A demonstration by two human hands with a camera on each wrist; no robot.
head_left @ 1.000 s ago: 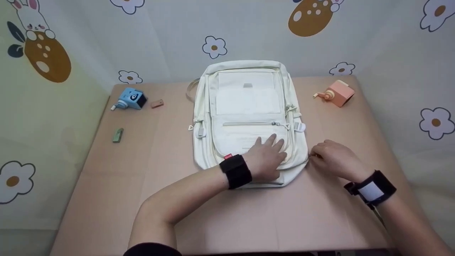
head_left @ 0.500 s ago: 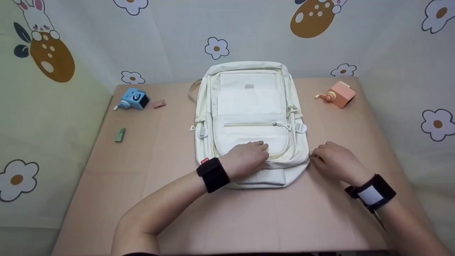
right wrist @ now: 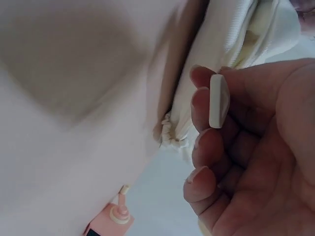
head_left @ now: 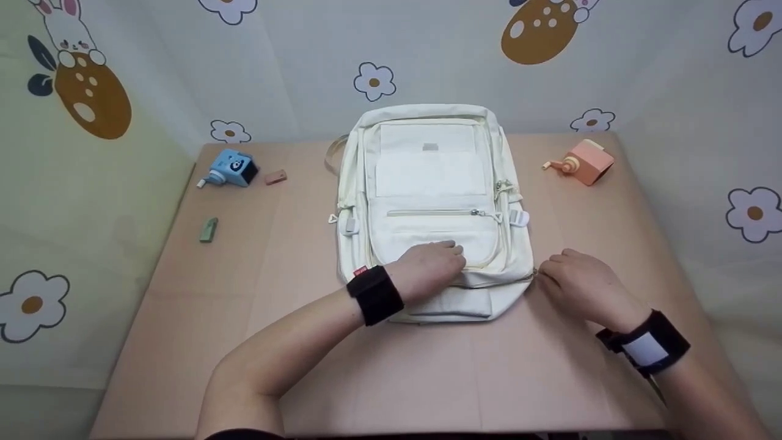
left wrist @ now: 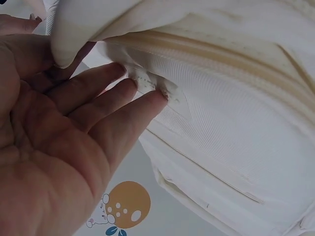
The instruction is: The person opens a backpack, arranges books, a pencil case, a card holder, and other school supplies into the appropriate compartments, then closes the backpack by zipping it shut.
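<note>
A cream backpack (head_left: 431, 174) lies front side up on the table. My left hand (head_left: 431, 272) is at its lower front; in the left wrist view, a fold of the bag's fabric (left wrist: 66, 42) sits between thumb and index finger, with the other fingers extended against the front pocket. At the bag's lower right corner, my right hand (head_left: 583, 287) pinches a pale zipper pull (right wrist: 215, 101) between thumb and curled fingers. The zipper opening (right wrist: 246, 44) shows beside that hand in the right wrist view.
A blue hand-crank pencil sharpener (head_left: 232, 168) and a small reddish-brown block (head_left: 275, 177) lie at the back left, with a small green block (head_left: 208, 230) nearer. An orange crank sharpener (head_left: 586, 162) lies at the back right. Patterned cloth walls (head_left: 305, 61) border the table (head_left: 427, 379).
My left hand, earlier spread flat on the bag's front, has moved left and bent its fingers at the lower edge. My right hand has shifted slightly down and right with the zipper pull.
</note>
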